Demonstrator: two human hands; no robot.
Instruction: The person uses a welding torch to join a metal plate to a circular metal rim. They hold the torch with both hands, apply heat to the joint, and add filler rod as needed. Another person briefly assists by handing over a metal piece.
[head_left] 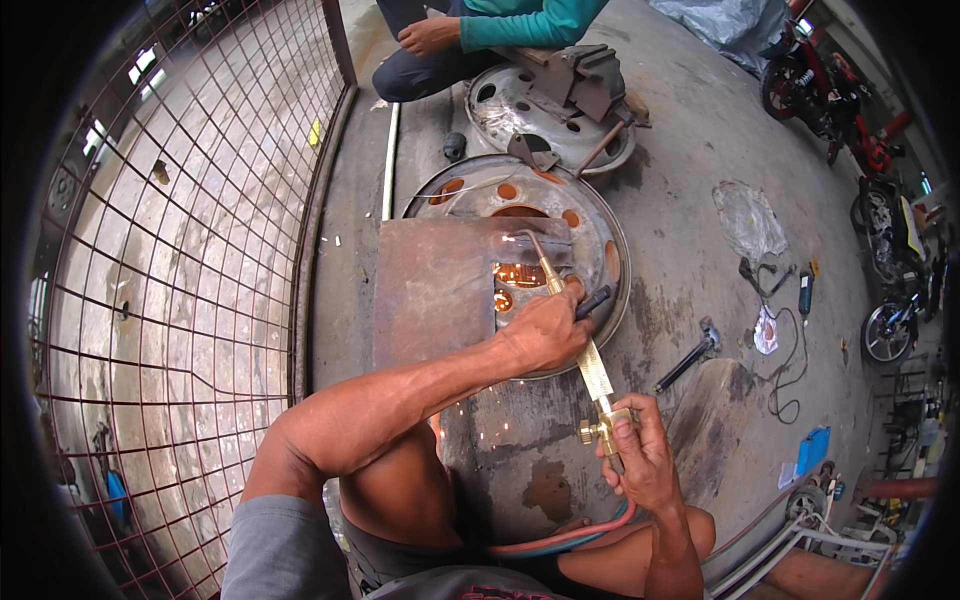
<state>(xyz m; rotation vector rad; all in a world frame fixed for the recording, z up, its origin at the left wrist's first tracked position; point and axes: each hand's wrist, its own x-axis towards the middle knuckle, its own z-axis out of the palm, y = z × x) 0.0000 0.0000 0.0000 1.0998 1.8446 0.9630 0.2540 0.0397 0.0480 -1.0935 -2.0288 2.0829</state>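
Note:
A brass cutting torch (595, 372) slants across the middle, its bent tip over a flat rusty steel plate (430, 290). Sparks and an orange glow show at the plate's cut right edge. Beneath the plate lies a steel wheel rim (592, 230) with round holes. My left hand (545, 330) is closed around the torch's front part; a short black rod sticks out beside its fingers. Farther back, my right hand (648, 460) grips the torch at its valve end. Red and green hoses (600, 528) run across my lap below it.
A wire mesh fence (200, 270) stands at left. Beyond, a crouching person's hand (430, 37) is near a bench vise (592, 82) on another wheel rim (500, 118). A hammer (688, 357), plastic bag (750, 222) and cable (790, 370) lie right. Motorcycles (888, 270) stand far right.

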